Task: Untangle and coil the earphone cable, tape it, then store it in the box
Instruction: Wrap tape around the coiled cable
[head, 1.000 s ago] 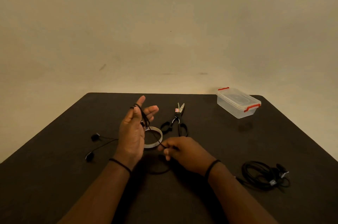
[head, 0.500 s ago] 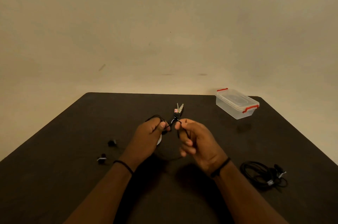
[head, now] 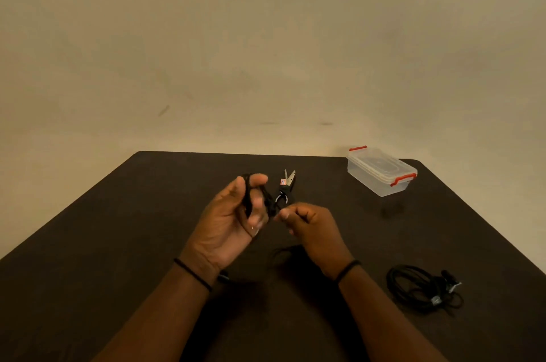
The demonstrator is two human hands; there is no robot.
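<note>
Single view, head-worn wide-angle camera. Position: above and behind the person's two forearms, which enter from the bottom edge. Direction: forward and moderately down across a dark matte table [head: 124, 243] toward a plain beige wall [head: 266, 37] that fills the upper half of the frame. Range: close; the left hand [head: 229, 220] and right hand [head: 313, 231] sit just below frame centre. Coverage: the table's far edge and both far corners lie beyond the hands; its near edge is out of frame. Wide lens bows the table's edges. No second view; nothing shared.
</note>
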